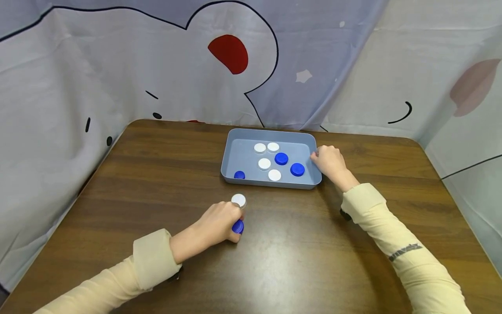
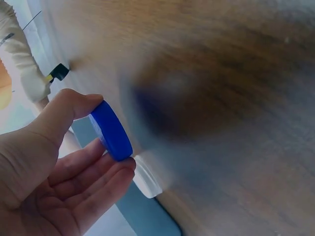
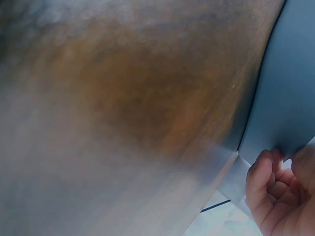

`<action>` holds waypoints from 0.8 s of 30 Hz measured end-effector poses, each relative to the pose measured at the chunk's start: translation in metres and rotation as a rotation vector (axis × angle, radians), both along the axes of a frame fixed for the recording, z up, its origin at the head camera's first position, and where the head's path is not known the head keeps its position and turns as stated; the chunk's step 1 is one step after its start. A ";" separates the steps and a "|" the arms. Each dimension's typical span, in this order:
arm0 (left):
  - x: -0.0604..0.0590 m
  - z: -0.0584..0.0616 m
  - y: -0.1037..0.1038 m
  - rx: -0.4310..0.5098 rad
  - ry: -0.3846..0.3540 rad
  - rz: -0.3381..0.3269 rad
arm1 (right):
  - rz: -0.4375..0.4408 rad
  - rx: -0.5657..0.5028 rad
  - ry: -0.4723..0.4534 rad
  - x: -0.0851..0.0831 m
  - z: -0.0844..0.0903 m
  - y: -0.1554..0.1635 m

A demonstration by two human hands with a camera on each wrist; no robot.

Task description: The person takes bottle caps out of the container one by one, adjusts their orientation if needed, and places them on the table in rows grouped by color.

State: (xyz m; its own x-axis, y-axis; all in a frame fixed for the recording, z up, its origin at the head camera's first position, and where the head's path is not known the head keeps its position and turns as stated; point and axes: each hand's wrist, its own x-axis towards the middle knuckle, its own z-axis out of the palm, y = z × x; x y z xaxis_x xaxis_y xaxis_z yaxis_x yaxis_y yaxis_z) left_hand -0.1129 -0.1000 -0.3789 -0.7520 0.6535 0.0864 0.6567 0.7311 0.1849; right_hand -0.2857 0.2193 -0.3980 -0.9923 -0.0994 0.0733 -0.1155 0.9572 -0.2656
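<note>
My left hand (image 1: 217, 221) pinches a blue bottle cap (image 1: 238, 226) between thumb and fingertips. In the left wrist view the blue cap (image 2: 111, 131) is held on edge, thumb on its upper end and fingers beneath. Just beyond that hand, a white cap (image 1: 238, 200) rests on the table, close to the tray's near side. My right hand (image 1: 330, 162) grips the right rim of a grey-blue tray (image 1: 270, 183). Inside the tray lie several white caps (image 1: 264, 164) and three blue caps (image 1: 297, 169). In the right wrist view, curled fingers (image 3: 260, 182) meet the tray's edge (image 3: 283, 98).
The brown wooden table (image 1: 298, 244) carries the tray near its far edge. Behind it hangs a printed curtain (image 1: 164, 65), which also runs along both sides.
</note>
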 end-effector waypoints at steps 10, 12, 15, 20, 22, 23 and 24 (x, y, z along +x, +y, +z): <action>-0.001 -0.007 -0.004 0.003 -0.007 0.009 | 0.005 0.004 0.001 0.001 0.001 -0.001; -0.001 -0.009 -0.005 0.011 -0.009 0.009 | 0.005 0.003 0.002 0.001 0.001 -0.001; -0.001 -0.011 -0.006 0.019 -0.011 0.011 | 0.004 0.000 0.002 0.002 0.001 -0.001; -0.002 -0.012 -0.007 0.016 -0.022 0.014 | 0.003 0.003 -0.005 0.001 0.001 -0.001; -0.002 -0.013 -0.007 0.016 -0.028 0.015 | 0.003 0.004 -0.004 0.000 0.000 -0.001; -0.002 -0.013 -0.008 0.018 -0.029 0.015 | 0.004 0.004 -0.001 0.000 0.000 -0.001; -0.002 -0.013 -0.008 0.019 -0.031 0.016 | 0.004 0.003 0.001 0.000 -0.001 -0.001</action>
State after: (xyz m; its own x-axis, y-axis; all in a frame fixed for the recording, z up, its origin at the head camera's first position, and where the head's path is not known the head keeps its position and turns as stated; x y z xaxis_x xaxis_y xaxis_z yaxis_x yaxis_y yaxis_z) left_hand -0.1147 -0.1079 -0.3918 -0.7650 0.6396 0.0754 0.6385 0.7379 0.2188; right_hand -0.2859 0.2184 -0.3985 -0.9919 -0.1039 0.0736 -0.1198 0.9575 -0.2622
